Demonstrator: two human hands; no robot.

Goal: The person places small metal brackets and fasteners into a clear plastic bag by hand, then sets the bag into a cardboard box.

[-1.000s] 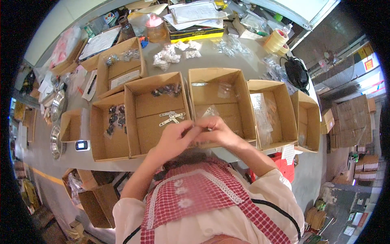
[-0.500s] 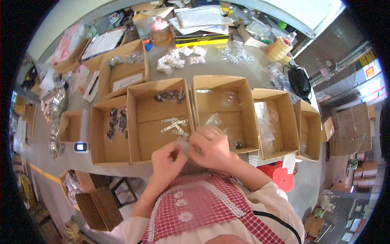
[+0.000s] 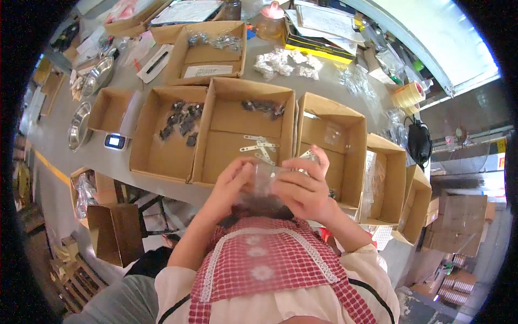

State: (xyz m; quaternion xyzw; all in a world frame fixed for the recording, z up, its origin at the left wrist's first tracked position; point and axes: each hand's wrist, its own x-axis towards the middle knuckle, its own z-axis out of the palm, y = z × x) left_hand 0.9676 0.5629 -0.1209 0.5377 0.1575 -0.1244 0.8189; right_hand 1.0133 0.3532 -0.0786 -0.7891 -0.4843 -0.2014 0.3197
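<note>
A small clear plastic bag (image 3: 264,179) is stretched between my hands in front of the boxes. My left hand (image 3: 233,182) pinches its left edge, thumb and fingers together. My right hand (image 3: 308,188) is closed at the bag's right side, its index finger raised. Something pale and metallic shows by the right fingers, too small to make out fully. Just beyond my hands, several pale perforated metal strips (image 3: 260,144) lie crossed in the middle cardboard box (image 3: 229,121). Small bags of dark parts (image 3: 261,108) lie at that box's far side.
To the left, a cardboard box (image 3: 156,156) holds dark parts, near a small scale (image 3: 115,142) and metal bowls (image 3: 81,127). On the right stand more boxes (image 3: 345,173). Behind are white pieces (image 3: 286,63), clear packets (image 3: 353,81), tape rolls (image 3: 408,95) and a black pouch (image 3: 419,141).
My hands have moved apart, and the clear bag now shows spread between them. My right index finger has lifted. The whole view has shifted, with the boxes appearing turned.
</note>
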